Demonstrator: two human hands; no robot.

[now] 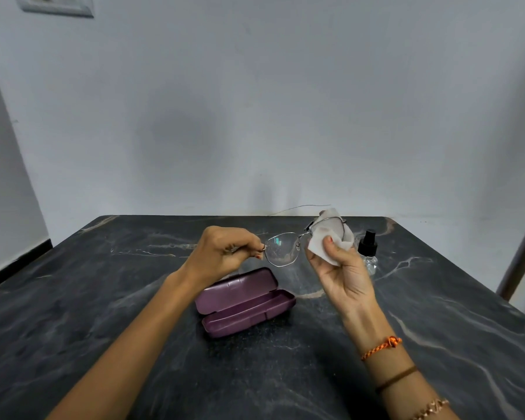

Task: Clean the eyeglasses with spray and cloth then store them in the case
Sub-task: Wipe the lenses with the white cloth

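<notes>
Thin metal-framed eyeglasses hang in the air above the table, held at both ends. My left hand pinches the frame's left corner at the hinge. My right hand holds a white cloth wrapped around the right lens, thumb pressing on its front. One temple arm sticks up toward the wall. A purple hard case lies open on the table below the glasses, with nothing inside. A small clear spray bottle with a black pump top stands just right of my right hand, partly hidden by it.
The dark marbled table stretches to a pale wall behind. A brown post leans at the right edge of view. A wall socket sits top left.
</notes>
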